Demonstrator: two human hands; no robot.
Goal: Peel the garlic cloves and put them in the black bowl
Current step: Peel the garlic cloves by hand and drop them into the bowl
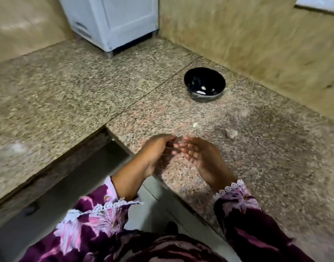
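The black bowl [205,83] stands on the speckled stone counter [257,148] near the back wall, with a few pale peeled pieces in its bottom. Nearer me, a small pale garlic bit [195,125] and a greyish clove or husk [230,133] lie loose on the counter. My left hand [156,150] and my right hand [202,156] meet fingertip to fingertip above the counter's front corner. The right hand's fingers look stretched out. The left hand's fingers bend towards them. Motion blur hides whether anything is between the fingertips.
A white appliance [113,21] stands at the back of the counter against the tan wall. The counter makes an L, with an open gap and floor [86,176] below on my left. My patterned purple sleeves fill the foreground.
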